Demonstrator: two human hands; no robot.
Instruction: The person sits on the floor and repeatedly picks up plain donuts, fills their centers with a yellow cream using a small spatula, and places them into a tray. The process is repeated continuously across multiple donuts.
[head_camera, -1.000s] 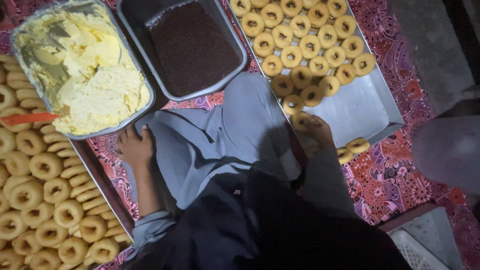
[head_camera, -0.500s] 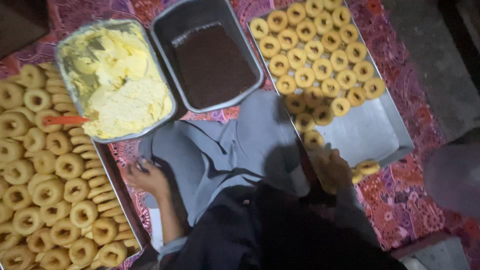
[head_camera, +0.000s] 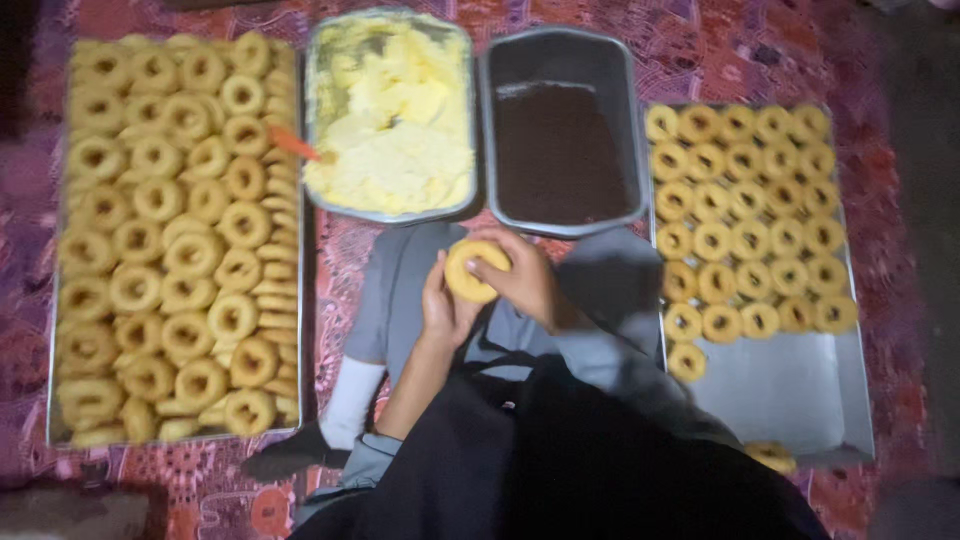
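Both my hands meet over my lap and hold one ring-shaped pastry (head_camera: 474, 271) between them. My left hand (head_camera: 442, 310) cups it from below and the left. Over its right side and top, my right hand (head_camera: 526, 280) closes. Just beyond my hands stand two metal pans: one with pale yellow cream (head_camera: 392, 125) and an orange-handled tool (head_camera: 292, 144) at its left rim, one with dark brown filling (head_camera: 563, 150).
A large tray (head_camera: 178, 240) piled with plain ring pastries lies at the left. At the right, a metal tray (head_camera: 790, 385) carries rows of pastries on its far part. One pastry (head_camera: 770, 455) lies by its near edge. A red patterned cloth covers the floor.
My hands came together from the two sides and now hold one ring pastry over my lap. The view shifted so the left tray shows in full.
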